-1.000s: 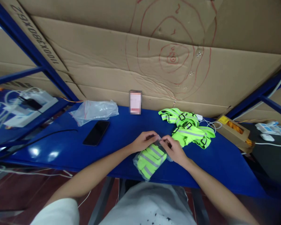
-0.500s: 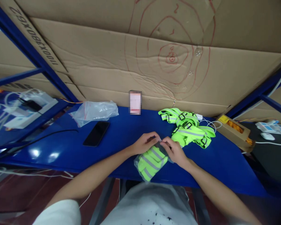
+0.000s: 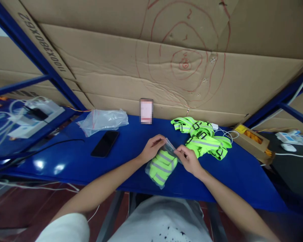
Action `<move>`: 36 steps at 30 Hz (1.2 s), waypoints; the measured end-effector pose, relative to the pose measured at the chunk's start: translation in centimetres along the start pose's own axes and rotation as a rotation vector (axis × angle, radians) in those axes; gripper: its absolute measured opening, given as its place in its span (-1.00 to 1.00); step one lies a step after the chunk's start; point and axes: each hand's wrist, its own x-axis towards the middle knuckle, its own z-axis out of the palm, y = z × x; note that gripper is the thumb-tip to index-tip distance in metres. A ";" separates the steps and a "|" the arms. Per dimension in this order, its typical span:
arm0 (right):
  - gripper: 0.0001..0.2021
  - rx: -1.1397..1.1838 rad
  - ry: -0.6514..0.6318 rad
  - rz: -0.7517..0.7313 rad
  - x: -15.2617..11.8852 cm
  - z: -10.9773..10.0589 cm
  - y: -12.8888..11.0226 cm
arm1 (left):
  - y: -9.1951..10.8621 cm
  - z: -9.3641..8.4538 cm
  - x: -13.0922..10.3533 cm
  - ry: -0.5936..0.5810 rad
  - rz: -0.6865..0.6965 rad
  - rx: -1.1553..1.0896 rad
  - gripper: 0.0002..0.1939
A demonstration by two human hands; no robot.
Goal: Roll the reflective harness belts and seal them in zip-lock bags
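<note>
A clear plastic bag (image 3: 162,168) with a folded yellow-green reflective strap inside lies at the front edge of the blue table. My left hand (image 3: 153,148) pinches the left end of the bag's top edge. At the right end of that edge, my right hand (image 3: 189,159) grips the plastic between thumb and fingers. The bag's top strip is stretched between both hands. Just beyond my right hand lies a loose pile of yellow-green reflective straps (image 3: 204,137) with black buckles.
On the blue table (image 3: 232,181) are a black phone (image 3: 105,144) and clear plastic bags (image 3: 103,121) at the left. A small card (image 3: 146,111) leans on the cardboard wall. An open cardboard box (image 3: 254,143) sits at the right, beside white cables.
My hands have moved apart along the bag's top edge, my left hand going left and slightly up. The bag's top strip now shows between them.
</note>
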 end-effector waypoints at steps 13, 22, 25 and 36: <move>-0.66 -0.071 0.043 -0.010 0.1 -0.3 0.4 | -2.1 -4.7 3.6 0.228 -0.054 0.940 -0.26; -0.67 -0.131 0.025 -0.049 -0.1 -0.6 0.4 | -2.8 -6.1 6.0 0.203 -0.193 1.121 -0.25; -0.68 -0.150 0.038 -0.072 -0.1 -0.5 0.2 | -1.7 -5.5 5.2 0.127 -0.169 0.973 -0.25; -0.74 -0.118 0.243 -0.207 -0.7 -0.7 0.3 | 1.8 -2.6 -3.9 -0.532 -0.170 -0.067 -0.05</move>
